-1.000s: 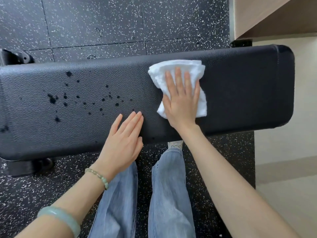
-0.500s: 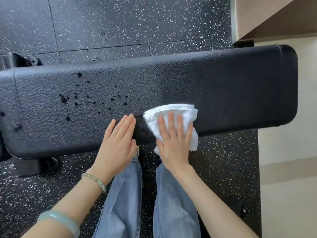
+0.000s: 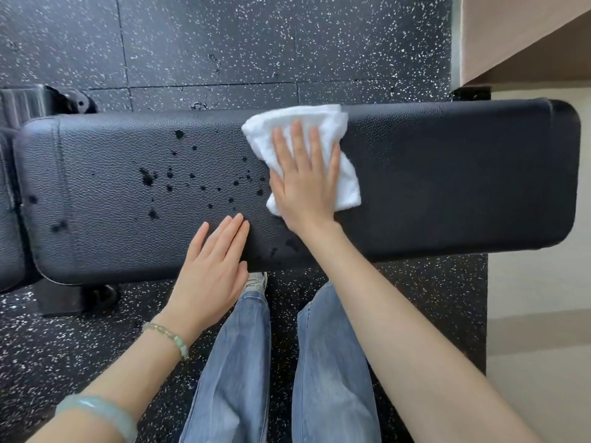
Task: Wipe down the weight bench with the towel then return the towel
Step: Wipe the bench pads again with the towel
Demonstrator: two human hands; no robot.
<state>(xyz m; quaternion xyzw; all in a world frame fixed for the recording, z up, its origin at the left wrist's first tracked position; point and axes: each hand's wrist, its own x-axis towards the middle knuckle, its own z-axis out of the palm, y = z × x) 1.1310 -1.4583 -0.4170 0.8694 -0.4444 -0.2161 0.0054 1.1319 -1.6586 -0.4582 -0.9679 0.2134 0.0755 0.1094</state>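
I'm mid-wipe: my right grip (image 3: 303, 183), fingers flat, presses the towel (image 3: 347, 187) at the bench's (image 3: 463, 174) far edge. My left grip (image 3: 211, 266) rests flat at the near edge. Next, I judge, sweep left over the drops (image 3: 192, 180).

Blue jeans (image 3: 332, 378), grn bangle (image 3: 96, 410), bead bracelet (image 3: 169, 335)

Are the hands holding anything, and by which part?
Nothing is gripped. The right hand presses flat on the middle of the towel; the left hand rests on the bench.
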